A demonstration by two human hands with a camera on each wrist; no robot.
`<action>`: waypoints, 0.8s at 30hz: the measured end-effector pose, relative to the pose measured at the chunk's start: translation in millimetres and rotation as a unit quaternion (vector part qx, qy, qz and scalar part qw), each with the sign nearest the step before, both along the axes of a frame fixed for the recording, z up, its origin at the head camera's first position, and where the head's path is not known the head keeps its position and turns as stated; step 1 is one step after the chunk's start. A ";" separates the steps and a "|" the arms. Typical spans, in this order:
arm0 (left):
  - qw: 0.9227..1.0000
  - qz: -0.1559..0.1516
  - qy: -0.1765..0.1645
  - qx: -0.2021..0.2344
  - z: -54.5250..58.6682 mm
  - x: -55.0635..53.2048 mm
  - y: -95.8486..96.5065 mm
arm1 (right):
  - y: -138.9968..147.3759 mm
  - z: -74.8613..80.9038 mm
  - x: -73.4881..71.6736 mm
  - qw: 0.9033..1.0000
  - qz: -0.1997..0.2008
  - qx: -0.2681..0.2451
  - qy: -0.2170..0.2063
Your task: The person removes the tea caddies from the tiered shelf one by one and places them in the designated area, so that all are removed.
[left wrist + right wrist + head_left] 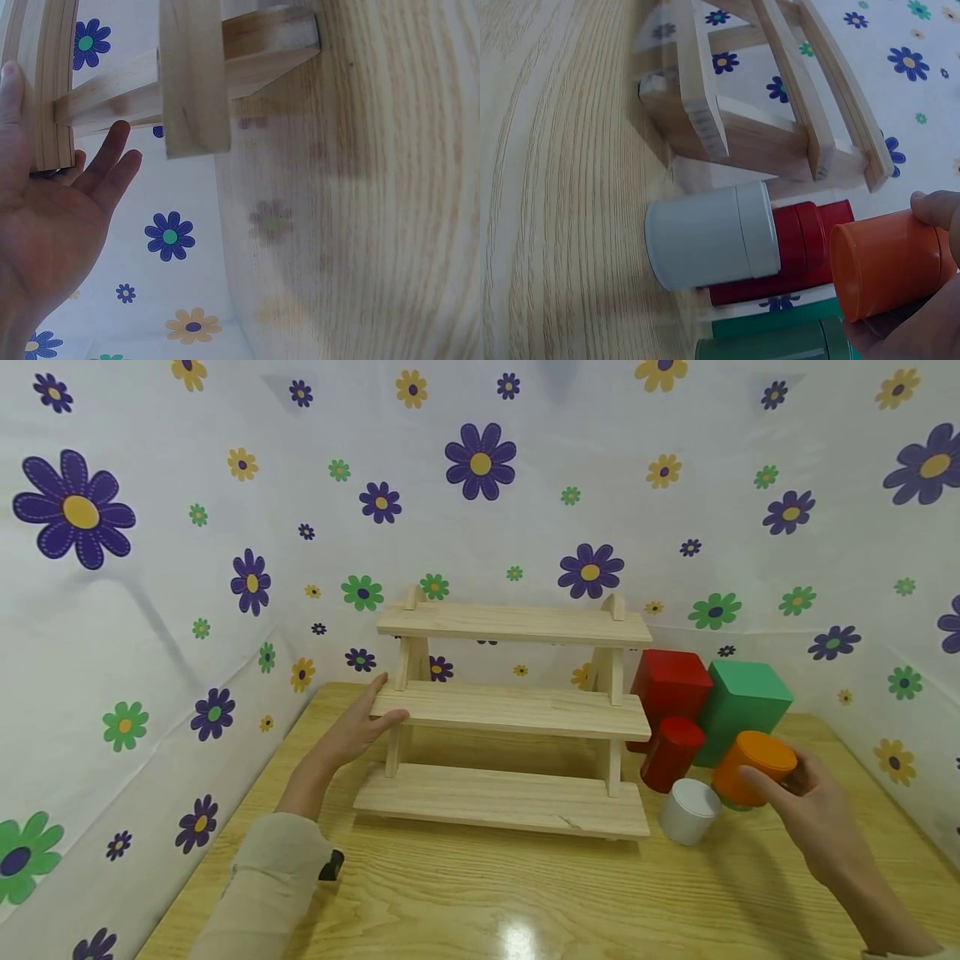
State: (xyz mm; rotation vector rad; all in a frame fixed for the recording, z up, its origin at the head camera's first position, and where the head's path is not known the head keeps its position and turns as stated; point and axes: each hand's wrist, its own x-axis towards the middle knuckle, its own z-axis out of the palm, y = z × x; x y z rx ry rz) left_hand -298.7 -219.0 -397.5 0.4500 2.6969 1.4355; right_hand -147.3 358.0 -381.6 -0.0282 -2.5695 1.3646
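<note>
A three-tier wooden display stand point(510, 706) rises in steps on the table. My left hand point(356, 727) holds the left end of its middle shelf point(517, 708), thumb at the front edge and fingers round the back; in the left wrist view some fingers point(112, 161) extend past the board. At the right, my right hand point(821, 814) grips an orange round tin point(757, 760) between thumb and fingers. The orange tin point(892, 262) is raised over a green round tin point(772, 345), which it mostly hides in the head view. Beside it stands a white round tin point(690, 812).
A red round tin point(673, 753) stands near the rack's right end. Behind it are a tall red box point(671, 681) and a tall green box point(750, 697). Flowered white cloth walls point(442, 527) enclose the wooden table point(450, 893) at the back and sides.
</note>
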 end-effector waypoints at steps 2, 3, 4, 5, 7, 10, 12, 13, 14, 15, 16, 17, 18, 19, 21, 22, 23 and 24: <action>1.000 -0.002 0.001 0.001 -0.1 -0.2 0.5 | 6.1 -0.1 2.0 1.000 -0.005 0.004 -0.006; 1.000 -0.003 0.001 0.000 -0.2 -0.2 0.7 | 9.1 0.0 3.1 1.000 -0.010 0.009 -0.009; 1.000 -0.003 0.001 0.000 -0.4 -0.3 0.8 | 12.1 0.1 4.1 1.000 -0.015 0.011 -0.011; 1.000 -0.003 0.001 0.001 -0.5 -0.4 0.9 | 15.0 0.1 5.1 1.000 -0.021 0.014 -0.011; 1.000 -0.004 0.001 0.001 -0.5 -0.2 1.3 | 20.3 -0.3 6.7 1.000 -0.027 0.009 -0.008; 1.000 -0.004 0.001 0.000 -0.5 -0.2 1.5 | 27.2 -1.2 8.1 0.999 -0.033 0.001 0.006; 1.000 -0.004 0.001 0.000 -0.4 0.0 1.6 | 31.2 -1.8 8.7 0.999 -0.036 0.003 0.014; 1.000 -0.003 0.000 -0.001 -0.5 0.1 1.5 | 33.1 -1.8 9.0 0.999 -0.037 0.006 0.019; 1.000 -0.002 -0.001 -0.001 -0.6 0.3 1.3 | 34.7 -1.7 8.9 0.999 -0.037 0.010 0.023; 1.000 -0.002 -0.001 -0.001 -0.7 0.3 1.2 | 36.1 -2.0 9.1 0.999 -0.038 0.012 0.025; 1.000 -0.001 -0.002 0.000 -0.7 0.6 1.1 | 37.4 -2.4 9.2 0.999 -0.041 0.014 0.023; 1.000 0.000 -0.003 0.000 -0.6 0.8 1.1 | 38.3 -2.8 9.2 0.999 -0.046 0.018 0.022; 1.000 0.000 -0.003 0.001 -0.7 0.8 1.1 | 39.3 -3.4 9.1 0.998 -0.046 0.019 0.024; 1.000 -0.001 -0.003 0.001 -0.7 0.7 1.0 | 39.9 -4.0 9.2 0.998 -0.046 0.018 0.024; 1.000 -0.001 -0.002 0.002 -0.8 0.2 0.9 | 40.9 -4.9 9.1 0.999 -0.045 0.018 0.024; 1.000 -0.002 -0.002 0.002 -0.8 0.0 0.9 | 41.6 -4.9 8.9 0.999 -0.039 0.018 0.028; 1.000 -0.002 -0.001 0.002 -0.8 -0.3 1.0 | 41.9 -5.0 8.8 0.999 -0.033 0.020 0.032; 1.000 -0.002 -0.001 0.002 -1.2 -0.6 0.6 | 42.2 -4.8 8.9 0.999 -0.028 0.023 0.035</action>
